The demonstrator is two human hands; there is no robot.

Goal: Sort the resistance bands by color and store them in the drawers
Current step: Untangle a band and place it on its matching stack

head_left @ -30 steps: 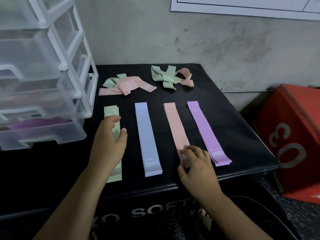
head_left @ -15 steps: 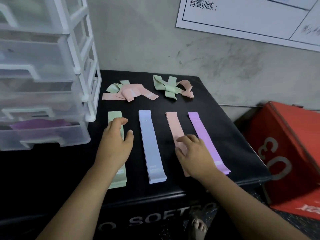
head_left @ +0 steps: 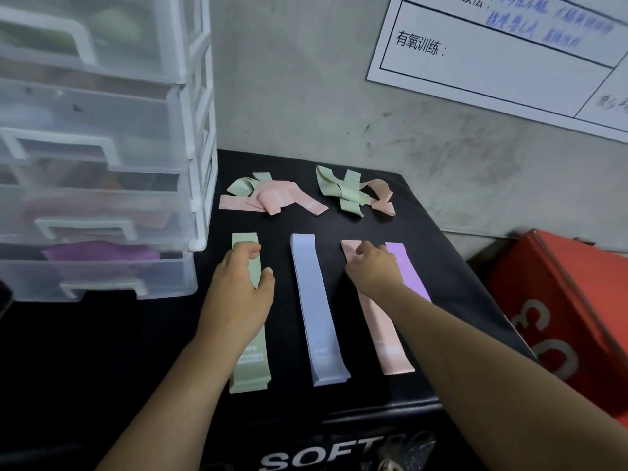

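Observation:
Four flat band stacks lie side by side on the black soft box (head_left: 452, 273): green (head_left: 249, 365), blue (head_left: 317, 317), pink (head_left: 390, 341) and purple (head_left: 407, 270). My left hand (head_left: 238, 290) lies over the far half of the green stack, fingers curled on top and thumb at its right edge. My right hand (head_left: 373, 270) has bent fingertips on the far end of the pink stack, and its forearm hides the near part of the purple stack. Behind the stacks lie two tangled heaps of pink and green bands, one on the left (head_left: 272, 198) and one on the right (head_left: 350, 195).
A clear plastic drawer unit (head_left: 102, 158) stands at the left on the box; its bottom drawer holds purple bands (head_left: 102, 254). A red box (head_left: 560, 300) sits on the floor to the right. A white sheet (head_left: 492, 45) hangs on the grey wall behind.
My right hand has slid along the pink stack from its near end to its far end. My left hand has stayed on the green stack. The view has tilted upward.

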